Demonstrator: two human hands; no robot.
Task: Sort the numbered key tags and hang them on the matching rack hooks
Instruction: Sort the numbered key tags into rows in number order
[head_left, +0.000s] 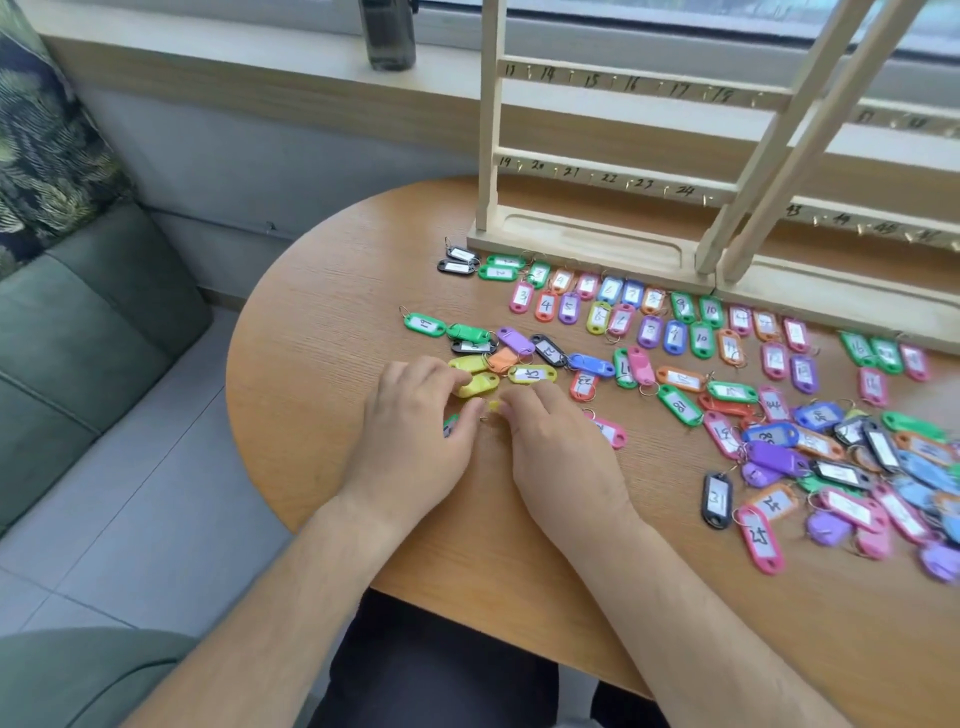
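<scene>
Left hand (410, 421) and right hand (556, 441): fingers curled, tips converging on a small yellow tag (493, 404) between them. It's mostly hidden, so I can't tell whether it's pinched or just pressed to the table (311, 415). Left fingers also lie on a second yellow tag (478, 385) just beyond the grip, with tag 15 (532, 373) just past that. Pink tag (613, 432) sits just right of the right hand. Sorted rows (649, 312) lie further beyond-right at the rack (597, 171) foot. Loose pile (857, 457) is well off to the right. Suggest: turn the label up, read the number first, clear the ring from its neighbours, then lift it rather than drag it.
</scene>
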